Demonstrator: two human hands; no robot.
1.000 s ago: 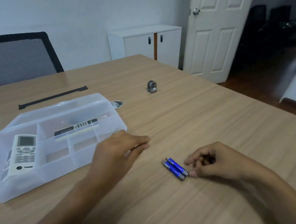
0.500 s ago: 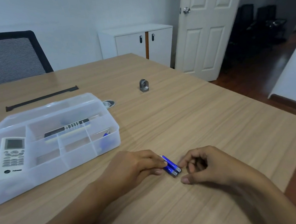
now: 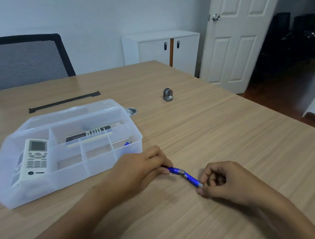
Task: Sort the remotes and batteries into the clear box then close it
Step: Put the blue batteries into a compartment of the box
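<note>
Two blue batteries lie end to end on the wooden table (image 3: 234, 129). My left hand (image 3: 143, 167) pinches the near-left battery (image 3: 173, 170) at its left end. My right hand (image 3: 221, 181) is curled, with thumb and forefinger closed on the right tip of the other battery (image 3: 191, 181). The clear box (image 3: 99, 168) stands open to the left, touching neither hand. Inside it, a white remote (image 3: 36, 157) fills the left compartment and a slim black remote (image 3: 88, 134) lies in the rear one. A third blue battery (image 3: 127, 143) sits in the front right compartment.
The box's lid (image 3: 67, 113) lies folded back behind it. A small metal ring piece (image 3: 168, 95), a round cable port (image 3: 131, 110) and a black strip (image 3: 64, 101) sit further back on the table. A mesh chair (image 3: 18, 61) stands at the far edge.
My left hand moved right from beside the box and took hold of one battery. The two batteries, side by side before, now lie end to end.
</note>
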